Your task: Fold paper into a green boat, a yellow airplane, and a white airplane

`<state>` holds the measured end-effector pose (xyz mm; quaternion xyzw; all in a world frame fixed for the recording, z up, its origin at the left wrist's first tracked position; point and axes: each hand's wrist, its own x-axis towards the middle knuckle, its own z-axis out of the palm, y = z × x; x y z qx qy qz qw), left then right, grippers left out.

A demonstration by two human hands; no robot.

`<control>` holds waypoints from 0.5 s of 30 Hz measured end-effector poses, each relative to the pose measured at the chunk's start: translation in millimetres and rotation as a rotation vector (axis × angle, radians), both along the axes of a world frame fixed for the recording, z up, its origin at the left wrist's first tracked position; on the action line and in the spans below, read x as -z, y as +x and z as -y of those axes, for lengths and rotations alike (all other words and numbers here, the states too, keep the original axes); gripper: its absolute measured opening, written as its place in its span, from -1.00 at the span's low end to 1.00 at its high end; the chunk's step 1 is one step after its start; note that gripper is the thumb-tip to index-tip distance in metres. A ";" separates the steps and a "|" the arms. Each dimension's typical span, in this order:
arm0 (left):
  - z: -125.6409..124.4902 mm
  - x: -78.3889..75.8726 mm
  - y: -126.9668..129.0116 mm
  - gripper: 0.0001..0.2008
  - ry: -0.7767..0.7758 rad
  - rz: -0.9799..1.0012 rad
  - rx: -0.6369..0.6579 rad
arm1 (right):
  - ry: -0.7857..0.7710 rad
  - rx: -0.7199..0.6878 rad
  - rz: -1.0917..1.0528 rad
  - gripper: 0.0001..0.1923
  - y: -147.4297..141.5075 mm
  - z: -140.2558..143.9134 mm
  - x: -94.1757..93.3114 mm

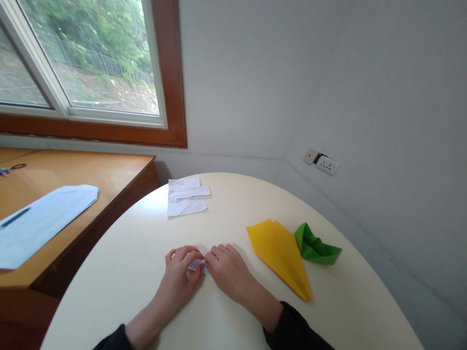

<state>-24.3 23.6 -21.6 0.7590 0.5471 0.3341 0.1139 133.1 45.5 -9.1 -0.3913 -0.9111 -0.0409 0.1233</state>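
Observation:
Between my two hands is a small piece of white paper, mostly covered by my fingers. My left hand is curled around its left side, with thumb and fingers closed on it. The fingers of my right hand are bent together and press on the paper's right end. To the right of my right hand lies a folded yellow paper, pointed toward me. A green folded paper boat rests against its right side.
Several white paper strips lie at the far edge of the round white table. On the wooden desk at left are paper sheets, a pen and scissors. A wall socket is at the back right.

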 end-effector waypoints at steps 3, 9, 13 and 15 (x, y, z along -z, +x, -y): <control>1.0 -1.2 0.1 -0.84 0.002 -0.070 0.038 | 0.036 -0.002 -0.045 -0.92 -0.3 0.7 12.4; 1.0 -3.4 1.8 -0.81 -0.061 -0.143 0.078 | 0.078 -0.013 -0.085 -0.91 2.2 0.4 19.8; 1.1 -2.7 2.4 -0.80 -0.100 -0.116 0.118 | 0.048 0.005 -0.083 -0.89 1.7 1.9 15.8; 1.7 -2.3 2.4 -0.79 -0.110 -0.111 0.124 | 0.024 0.015 -0.082 -0.89 2.2 3.5 14.3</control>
